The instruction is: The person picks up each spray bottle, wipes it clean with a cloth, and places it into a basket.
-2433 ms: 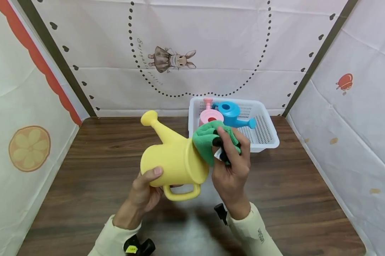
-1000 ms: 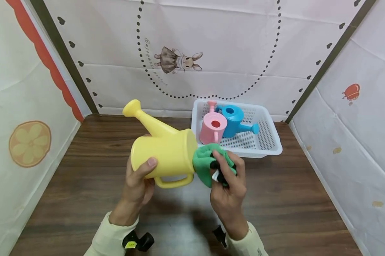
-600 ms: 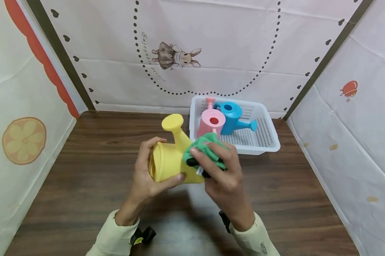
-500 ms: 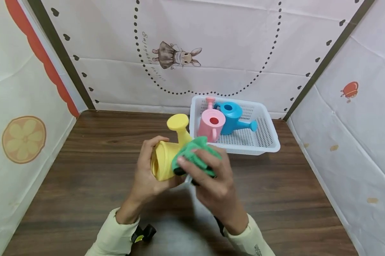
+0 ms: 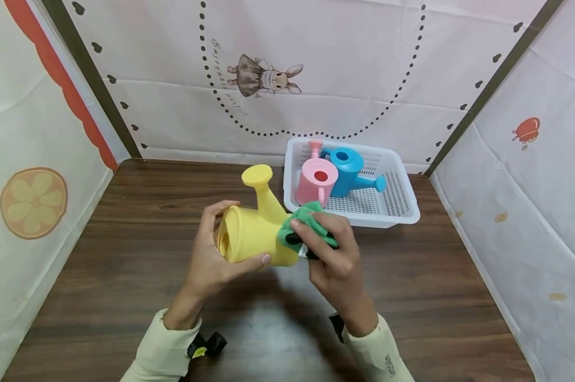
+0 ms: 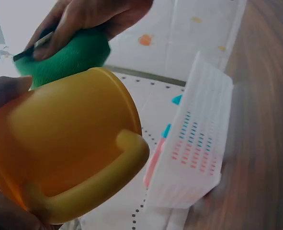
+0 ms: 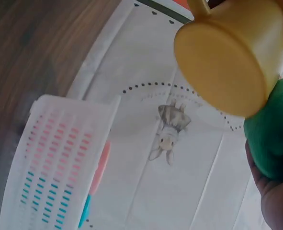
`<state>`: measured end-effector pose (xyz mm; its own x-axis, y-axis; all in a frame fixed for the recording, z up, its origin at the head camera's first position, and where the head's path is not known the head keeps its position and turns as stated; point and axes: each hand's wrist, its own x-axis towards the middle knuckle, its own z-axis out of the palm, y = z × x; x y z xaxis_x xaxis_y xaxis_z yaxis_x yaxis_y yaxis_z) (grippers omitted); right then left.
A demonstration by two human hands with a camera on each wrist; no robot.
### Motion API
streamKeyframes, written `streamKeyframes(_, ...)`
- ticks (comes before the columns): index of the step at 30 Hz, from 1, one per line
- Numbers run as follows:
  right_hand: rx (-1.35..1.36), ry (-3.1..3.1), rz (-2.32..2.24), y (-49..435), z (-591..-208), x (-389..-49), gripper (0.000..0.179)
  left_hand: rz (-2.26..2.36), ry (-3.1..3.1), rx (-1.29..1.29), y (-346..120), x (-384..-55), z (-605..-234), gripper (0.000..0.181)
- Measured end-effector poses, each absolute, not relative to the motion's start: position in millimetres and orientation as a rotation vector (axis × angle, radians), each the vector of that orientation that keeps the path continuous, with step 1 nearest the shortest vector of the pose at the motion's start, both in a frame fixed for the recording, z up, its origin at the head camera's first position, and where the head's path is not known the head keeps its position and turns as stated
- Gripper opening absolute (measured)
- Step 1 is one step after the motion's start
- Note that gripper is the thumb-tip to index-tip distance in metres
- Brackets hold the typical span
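Note:
A yellow watering can (image 5: 256, 233) is held tilted on its side above the table, its spout pointing up and away. My left hand (image 5: 213, 254) grips it round the open end, with the thumb along the near side. The can's handle (image 6: 98, 187) shows in the left wrist view. In my right hand (image 5: 337, 254) a bunched green cloth (image 5: 304, 225) with black patches and a white tag is pressed to the can's side near its base. The flat base (image 7: 218, 67) of the can faces the right wrist view.
A white perforated basket (image 5: 397, 212) stands at the back of the wooden table (image 5: 139, 254). Inside it are a pink watering can (image 5: 311, 185) and a blue watering can (image 5: 346, 170). White printed sheets (image 5: 354, 63) wall in the back and sides.
My left hand has turned the watering can so its open end faces left and the spout points up. The cloth has moved from its base to its side, then shifted slightly right.

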<state>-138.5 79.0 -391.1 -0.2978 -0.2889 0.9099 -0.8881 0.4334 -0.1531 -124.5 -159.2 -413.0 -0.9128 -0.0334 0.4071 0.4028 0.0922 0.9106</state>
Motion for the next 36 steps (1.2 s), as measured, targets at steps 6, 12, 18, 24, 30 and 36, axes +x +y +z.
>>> streamKeyframes(6,1.122,-1.795,0.782,51,-381,-124,0.048,-1.879,-2.018,-0.663,-149,-134,-430,0.088)
streamKeyframes(12,1.133,-1.794,0.806,45,-383,-133,0.050,-2.043,-1.888,-0.545,-157,-132,-431,0.088)
streamKeyframes(18,0.997,-1.835,0.933,76,-399,-143,0.037,-1.987,-2.062,-0.253,-172,-127,-409,0.096)
streamKeyframes(24,1.047,-1.873,0.950,65,-395,-136,0.045,-1.828,-2.293,-0.491,-169,-125,-407,0.115)
streamKeyframes(30,1.127,-1.784,0.926,48,-379,-136,0.040,-1.901,-2.302,-0.694,-167,-122,-413,0.131)
streamKeyframes(36,1.039,-1.747,1.015,71,-389,-140,0.030,-2.025,-2.009,-0.609,-181,-118,-408,0.134)
